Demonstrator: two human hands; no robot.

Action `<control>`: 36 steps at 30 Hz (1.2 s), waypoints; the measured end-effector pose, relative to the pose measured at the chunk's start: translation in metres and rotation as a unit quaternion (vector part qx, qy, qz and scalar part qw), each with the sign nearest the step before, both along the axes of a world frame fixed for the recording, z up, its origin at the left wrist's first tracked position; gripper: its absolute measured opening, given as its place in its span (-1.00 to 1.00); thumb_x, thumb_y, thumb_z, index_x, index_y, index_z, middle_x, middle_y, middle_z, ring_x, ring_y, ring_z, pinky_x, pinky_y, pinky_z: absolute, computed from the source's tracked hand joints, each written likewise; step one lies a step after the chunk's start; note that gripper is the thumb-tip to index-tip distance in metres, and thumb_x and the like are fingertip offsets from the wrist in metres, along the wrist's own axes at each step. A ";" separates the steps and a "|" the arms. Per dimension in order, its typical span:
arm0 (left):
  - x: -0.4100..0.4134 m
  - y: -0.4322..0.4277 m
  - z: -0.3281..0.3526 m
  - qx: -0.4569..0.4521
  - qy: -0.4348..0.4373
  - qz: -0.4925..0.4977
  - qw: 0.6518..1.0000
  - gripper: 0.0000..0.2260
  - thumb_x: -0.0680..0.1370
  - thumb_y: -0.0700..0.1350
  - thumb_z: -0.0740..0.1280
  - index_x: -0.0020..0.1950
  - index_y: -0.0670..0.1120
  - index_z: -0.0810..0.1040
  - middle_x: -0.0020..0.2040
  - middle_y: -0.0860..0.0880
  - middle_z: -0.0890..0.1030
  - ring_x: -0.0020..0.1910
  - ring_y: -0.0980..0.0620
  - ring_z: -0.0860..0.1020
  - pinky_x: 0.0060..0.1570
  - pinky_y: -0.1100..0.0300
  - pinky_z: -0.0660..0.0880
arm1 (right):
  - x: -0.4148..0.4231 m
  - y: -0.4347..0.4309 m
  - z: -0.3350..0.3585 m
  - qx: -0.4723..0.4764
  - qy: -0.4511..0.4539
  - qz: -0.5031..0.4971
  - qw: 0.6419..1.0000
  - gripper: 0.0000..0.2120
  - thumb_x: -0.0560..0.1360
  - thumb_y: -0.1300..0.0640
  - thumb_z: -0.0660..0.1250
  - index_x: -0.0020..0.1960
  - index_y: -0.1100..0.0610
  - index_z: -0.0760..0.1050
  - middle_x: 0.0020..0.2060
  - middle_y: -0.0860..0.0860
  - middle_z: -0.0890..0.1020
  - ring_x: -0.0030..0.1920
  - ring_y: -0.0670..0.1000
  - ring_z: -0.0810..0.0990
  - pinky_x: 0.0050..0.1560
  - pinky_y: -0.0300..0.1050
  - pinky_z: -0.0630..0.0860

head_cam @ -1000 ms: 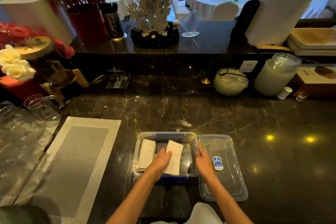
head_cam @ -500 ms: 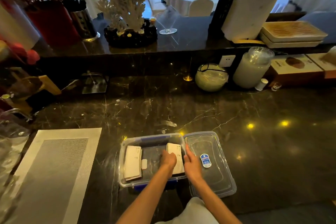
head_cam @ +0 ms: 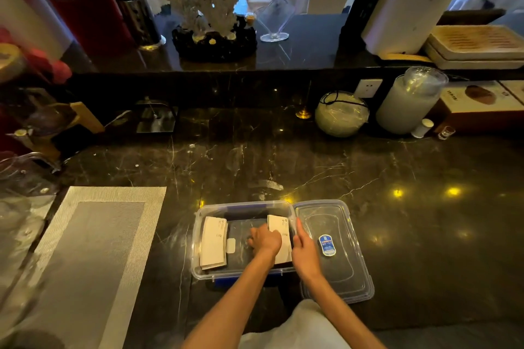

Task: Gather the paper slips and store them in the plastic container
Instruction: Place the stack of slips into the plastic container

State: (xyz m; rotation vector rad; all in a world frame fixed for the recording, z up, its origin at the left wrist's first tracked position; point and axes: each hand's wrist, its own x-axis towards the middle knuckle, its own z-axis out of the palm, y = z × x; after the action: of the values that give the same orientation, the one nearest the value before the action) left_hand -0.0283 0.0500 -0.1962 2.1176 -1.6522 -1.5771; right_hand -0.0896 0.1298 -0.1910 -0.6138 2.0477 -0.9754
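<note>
A clear plastic container sits on the dark marble counter near the front edge. One stack of white paper slips lies flat at its left end. A second stack of slips lies at its right end, with my left hand curled over it from the left. My right hand has straight fingers laid along the stack's right edge, by the container's right wall. A small white tag lies on the container floor between the stacks.
The container's clear lid, with a blue label, lies right beside it. A grey woven placemat is on the left, with clear glassware past it. Jars, a bagged bowl and boxes line the back right.
My left hand has lowered the second stack of slips from upright to flat in the container's right end. My right hand has moved from the lid to the stack's right edge.
</note>
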 end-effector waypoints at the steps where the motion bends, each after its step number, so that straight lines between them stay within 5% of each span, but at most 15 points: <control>1: 0.000 0.001 0.001 -0.004 0.004 0.000 1.000 -0.71 0.62 -0.11 0.23 0.33 -0.07 0.53 0.44 -0.15 0.32 0.40 -0.20 0.33 0.37 -0.14 0.38 | 0.000 0.000 0.001 -0.002 0.000 -0.001 1.000 -0.50 0.66 0.25 0.06 0.56 -0.02 0.11 0.39 0.06 0.46 0.07 -0.23 0.40 -0.16 -0.55 0.41; 5: -0.002 0.002 0.007 0.024 -0.004 -0.034 0.999 -0.60 0.59 -0.09 0.18 0.44 -0.04 0.39 0.51 -0.19 0.20 0.47 -0.24 0.19 0.44 -0.16 0.25 | 0.000 0.001 0.004 -0.008 -0.003 -0.002 1.000 -0.50 0.66 0.25 0.06 0.56 -0.01 0.11 0.39 0.08 0.46 0.14 -0.16 0.42 0.08 -0.29 0.42; 13: 0.003 0.001 0.012 0.061 0.028 -0.015 0.998 -0.54 0.55 -0.09 0.14 0.46 -0.09 0.33 0.50 -0.18 0.22 0.45 -0.21 0.23 0.45 -0.19 0.23 | -0.002 0.002 0.003 -0.016 0.000 0.005 1.000 -0.50 0.66 0.26 0.05 0.56 0.01 0.12 0.41 0.07 0.44 0.15 -0.20 0.37 0.11 -0.37 0.35; 19: 0.004 0.004 0.019 0.081 0.078 0.017 0.994 -0.58 0.51 -0.14 0.17 0.38 -0.10 0.42 0.42 -0.18 0.32 0.34 -0.19 0.38 0.36 -0.16 0.38 | -0.002 0.001 -0.001 -0.008 0.006 0.008 1.000 -0.50 0.66 0.25 0.05 0.57 -0.01 0.11 0.39 0.06 0.46 0.08 -0.21 0.40 -0.21 -0.57 0.40; 30: 0.023 -0.002 0.019 0.110 0.139 -0.002 0.984 -0.75 0.48 -0.21 0.20 0.13 -0.12 0.51 0.20 -0.15 0.56 0.15 -0.11 0.53 0.24 -0.10 0.52 | 0.000 0.001 -0.005 -0.005 0.006 0.005 1.000 -0.51 0.66 0.22 0.06 0.56 -0.05 0.12 0.30 0.08 0.53 -0.12 -0.26 0.50 -0.30 -0.47 0.48; 36: 0.043 -0.008 0.021 0.071 0.138 -0.026 0.988 -0.55 0.56 -0.12 0.19 0.46 -0.08 0.33 0.39 -0.17 0.46 0.36 -0.16 0.43 0.36 -0.17 0.41 | -0.002 0.003 -0.008 0.001 0.018 0.017 1.000 -0.50 0.66 0.19 0.08 0.56 -0.04 0.11 0.30 0.12 0.52 -0.01 -0.18 0.47 -0.22 -0.45 0.41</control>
State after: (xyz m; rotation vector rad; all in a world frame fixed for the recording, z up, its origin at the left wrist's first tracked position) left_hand 0.0150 0.0423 -0.1753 1.8207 -1.5574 -1.9524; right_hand -0.0921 0.1326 -0.1995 -0.6680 2.0635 -0.9491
